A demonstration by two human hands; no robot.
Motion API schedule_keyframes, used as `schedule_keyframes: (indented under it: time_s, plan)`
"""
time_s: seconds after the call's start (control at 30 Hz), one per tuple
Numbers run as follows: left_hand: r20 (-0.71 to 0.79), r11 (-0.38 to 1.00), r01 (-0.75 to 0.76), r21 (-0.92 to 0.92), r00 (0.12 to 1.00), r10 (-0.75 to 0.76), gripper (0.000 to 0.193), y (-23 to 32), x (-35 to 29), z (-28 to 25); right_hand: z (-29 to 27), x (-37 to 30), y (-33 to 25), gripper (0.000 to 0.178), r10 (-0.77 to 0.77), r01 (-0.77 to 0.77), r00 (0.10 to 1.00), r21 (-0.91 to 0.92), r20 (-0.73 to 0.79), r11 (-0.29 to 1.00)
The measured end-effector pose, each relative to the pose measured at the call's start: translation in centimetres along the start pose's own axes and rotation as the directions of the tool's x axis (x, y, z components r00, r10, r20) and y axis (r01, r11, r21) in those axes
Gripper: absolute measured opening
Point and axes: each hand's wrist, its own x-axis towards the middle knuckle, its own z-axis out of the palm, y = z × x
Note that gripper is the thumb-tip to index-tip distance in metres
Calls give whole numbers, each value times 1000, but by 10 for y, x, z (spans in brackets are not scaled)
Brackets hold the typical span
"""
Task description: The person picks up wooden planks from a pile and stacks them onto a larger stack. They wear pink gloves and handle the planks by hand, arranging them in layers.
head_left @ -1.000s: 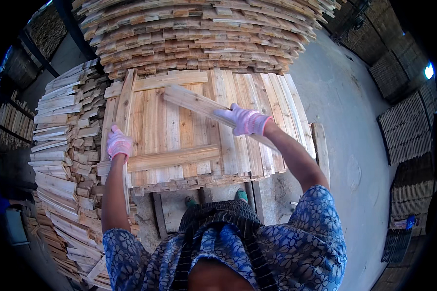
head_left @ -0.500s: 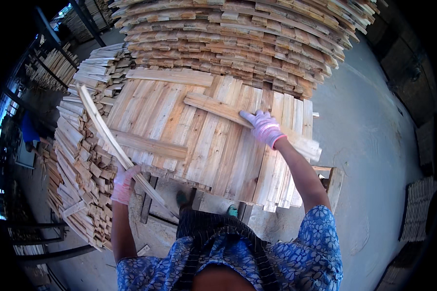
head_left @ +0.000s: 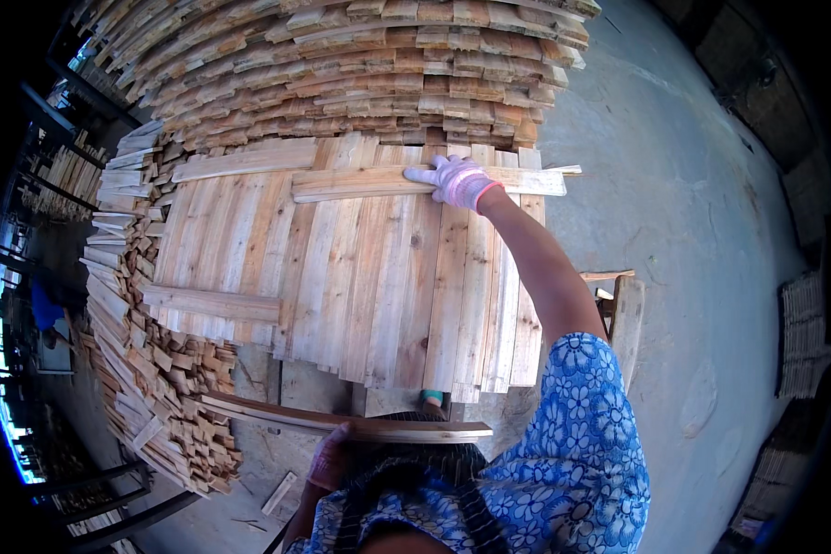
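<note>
A layer of boards lies side by side in front of me, their ends uneven along the near edge. Across its far side rests a loose wooden board, and my right hand, in a pale pink-and-white glove, grips it from above near its middle. Close against my body, my left hand is closed around the underside of long wooden slats, seemingly two together, held crosswise. Part of that hand is hidden beneath them. Two more crosspieces lie on the layer's left: a far board and a near board.
A tall stack of boards rises directly behind the layer. To the left runs a long heap of short wood pieces. A wooden frame part stands by my right elbow. Concrete floor spreads to the right; another person is far left.
My right hand has swung the loose board from a slant to nearly straight across the far side. My left hand has brought its slats from upright at the left to crosswise before my body.
</note>
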Motion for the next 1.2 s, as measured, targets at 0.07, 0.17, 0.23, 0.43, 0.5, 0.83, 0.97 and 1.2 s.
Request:
schedule_keyframes:
  time_s: [0.07, 0.17, 0.23, 0.43, 0.5, 0.83, 0.97, 1.2]
  plan:
    - [29, 997, 83, -13, 996, -82, 76, -19, 12, -5, -9, -3, -10, 72, 24, -24, 1000, 2, 14, 1000]
    - [153, 993, 115, 11, 981, -115, 77, -25, 35, 10, -10, -3, -6, 70, -30, 30, 1000, 11, 4, 999]
    - [332, 994, 62, -90, 943, -28, 75, -16, 79, 7, -13, 9, -9, 69, -52, 52, 999, 2, -17, 999]
    - [296, 993, -34, -112, 953, 66, 68, 4, 93, 35, -11, 12, -26, 66, 39, -40, 999, -28, -35, 999]
    - [297, 992, -46, -119, 952, 80, 68, 2, 90, 35, -6, 4, -24, 66, 54, -56, 995, -27, -89, 998]
    - [377, 984, 112, -137, 925, -53, 59, -18, 68, 15, 178, -192, 87, 77, 759, -378, 629, 789, -165, 485]
    - [323, 981, -78, -177, 937, 133, 57, 7, 109, 48, 131, -160, 27, 86, 785, -563, 619, 720, 41, 406]
    - [324, 976, -54, -210, 938, 122, 57, -8, 100, 15, 152, -162, 29, 77, 814, -550, 561, 666, -153, 504]
